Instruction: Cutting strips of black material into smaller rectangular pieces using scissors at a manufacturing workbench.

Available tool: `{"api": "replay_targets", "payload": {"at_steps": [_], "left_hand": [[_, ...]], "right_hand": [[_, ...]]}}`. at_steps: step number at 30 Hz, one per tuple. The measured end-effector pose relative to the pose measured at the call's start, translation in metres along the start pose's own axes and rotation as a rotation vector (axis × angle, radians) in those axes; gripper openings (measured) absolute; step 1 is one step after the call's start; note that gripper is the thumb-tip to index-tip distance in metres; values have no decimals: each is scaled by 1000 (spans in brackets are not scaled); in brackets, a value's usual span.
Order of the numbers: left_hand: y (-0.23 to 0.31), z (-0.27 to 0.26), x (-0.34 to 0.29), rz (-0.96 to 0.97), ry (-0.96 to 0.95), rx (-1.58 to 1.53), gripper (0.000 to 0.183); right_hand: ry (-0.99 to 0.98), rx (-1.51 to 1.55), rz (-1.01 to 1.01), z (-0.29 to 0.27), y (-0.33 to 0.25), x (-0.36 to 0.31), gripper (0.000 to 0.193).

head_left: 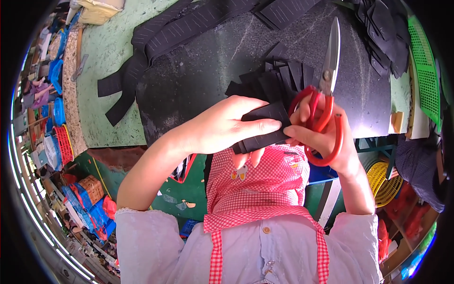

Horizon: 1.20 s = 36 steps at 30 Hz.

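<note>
My left hand [220,124] is closed round a small stack of black fabric pieces [267,113], its thumb lying across the top. A pair of scissors [332,59] with red handles is held in my right hand [347,154], the blades pointing up and away and looking closed together. The right thumb and fingertips also touch the right edge of the stack. Just beyond the hands, a loose pile of cut black pieces [295,73] lies on a black mat [198,80]. Whether any piece is pinched in the right fingers is hard to make out.
Long black strips [182,33] with pale marks lie along the mat's far and left side. More black pieces [383,35] are heaped at the far right, beside a green perforated basket [424,71]. The table [106,116] is light green. A yellow basket [385,184] stands below, right.
</note>
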<state>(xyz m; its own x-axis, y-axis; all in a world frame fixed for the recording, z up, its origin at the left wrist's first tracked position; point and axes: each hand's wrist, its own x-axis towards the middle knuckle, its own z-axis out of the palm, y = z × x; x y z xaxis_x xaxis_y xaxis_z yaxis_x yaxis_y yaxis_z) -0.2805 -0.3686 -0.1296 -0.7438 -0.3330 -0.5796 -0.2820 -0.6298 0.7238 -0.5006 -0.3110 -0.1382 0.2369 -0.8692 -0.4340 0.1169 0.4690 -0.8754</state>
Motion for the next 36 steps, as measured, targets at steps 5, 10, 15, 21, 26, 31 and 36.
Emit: {"api": "replay_targets", "payload": {"at_steps": [5,10,15,21,26,31,36], "left_hand": [[-9,-3,-14,-36,-24,-140,33],[-12,8,-20,69,111,-37,32],[-8,-5,-30,220,241,-61,31],[-4,-6,-25,275,261,-40,30],[-1,-4,-23,239,197,-33,31],[-3,-4,-21,241,183,-45,32],[-2,-6,-19,215,182,-50,31]], "right_hand": [[13,-62,-22,-6,-1,-3,30],[97,-17,-156,4,8,-5,25],[-160,-60,17,-19,16,-36,41],[-306,-343,74,-13,24,-44,50],[-274,-407,10,-11,21,-37,48],[-258,-416,55,-12,21,-37,48],[-227,-387,32,-9,24,-39,47]]}}
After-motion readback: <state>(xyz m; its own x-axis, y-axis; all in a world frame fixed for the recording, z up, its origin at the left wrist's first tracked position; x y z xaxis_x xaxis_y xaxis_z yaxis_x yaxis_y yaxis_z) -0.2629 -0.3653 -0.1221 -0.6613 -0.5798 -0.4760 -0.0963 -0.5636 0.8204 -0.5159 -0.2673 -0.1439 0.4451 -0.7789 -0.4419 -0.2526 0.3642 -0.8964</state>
